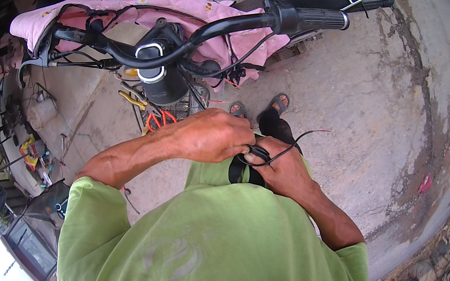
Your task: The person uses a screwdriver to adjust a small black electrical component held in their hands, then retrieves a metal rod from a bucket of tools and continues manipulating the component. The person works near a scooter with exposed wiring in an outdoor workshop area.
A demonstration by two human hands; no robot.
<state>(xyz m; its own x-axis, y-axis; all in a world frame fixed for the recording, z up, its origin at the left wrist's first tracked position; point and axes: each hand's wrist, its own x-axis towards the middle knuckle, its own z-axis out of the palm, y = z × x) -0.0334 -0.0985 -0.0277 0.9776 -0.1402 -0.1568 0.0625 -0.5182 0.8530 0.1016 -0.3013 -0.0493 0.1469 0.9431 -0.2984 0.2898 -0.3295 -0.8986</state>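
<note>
Fingers of the left hand (211,135) and right hand (286,168) pinch a thin black looped cable (261,155), whose free end (312,132) points up-right, below the black bicycle handlebar (208,27)

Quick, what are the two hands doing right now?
Left hand: closed, gripping the black cable together with the other hand.
Right hand: closed, holding the looped black cable.

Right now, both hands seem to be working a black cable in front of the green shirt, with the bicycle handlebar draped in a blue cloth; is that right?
Not quite: the cloth over the handlebar is pink, not blue, as the head view shows. The rest holds: the left hand and right hand are both on the black cable in front of the green shirt.
</note>
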